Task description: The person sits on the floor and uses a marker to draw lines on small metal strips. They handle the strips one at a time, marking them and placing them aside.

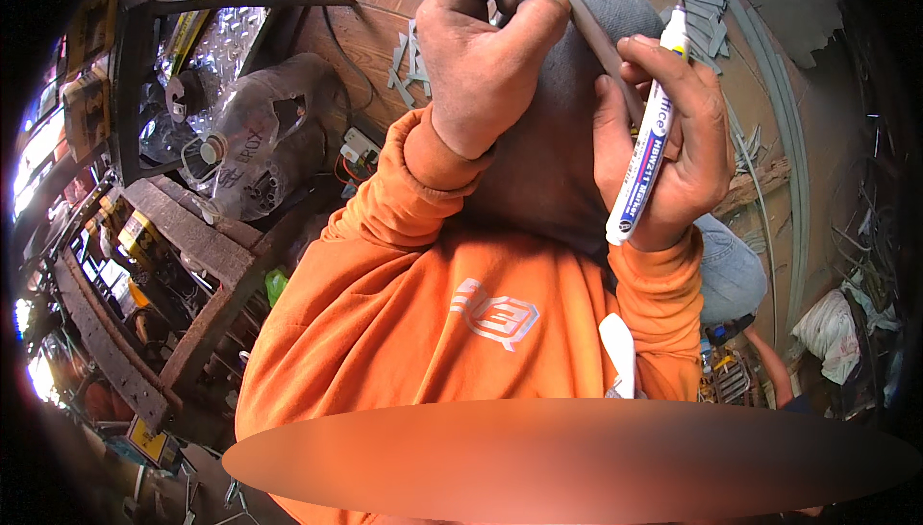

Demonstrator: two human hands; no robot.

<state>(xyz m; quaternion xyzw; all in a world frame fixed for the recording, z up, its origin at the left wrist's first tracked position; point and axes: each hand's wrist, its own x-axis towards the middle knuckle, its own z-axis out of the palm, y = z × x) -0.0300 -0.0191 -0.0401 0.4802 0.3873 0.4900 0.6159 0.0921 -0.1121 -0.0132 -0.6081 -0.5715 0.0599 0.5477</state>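
My left hand [492, 56] is closed near the top of the view, thumb and fingers pinched at the upper part of a thin, flat greyish strip [588, 23]. The strip slants down to the right over my grey-clad knee. A white marker pen [646, 162] with blue print lies in my right hand [694, 131], its narrow dark tip pointing up. Thumb and fingers of that hand are curled around the pen, and the strip's lower end runs in beside the thumb. What my left palm covers is hidden.
Short grey strip pieces [707, 11] lie on the brown floor beyond my knee, others [408, 65] left of it. Long strips [784, 112] run along the right. A large clear plastic bottle [274, 131] and a worn frame [192, 237] crowd the left. Another person's arm [769, 363] shows lower right.
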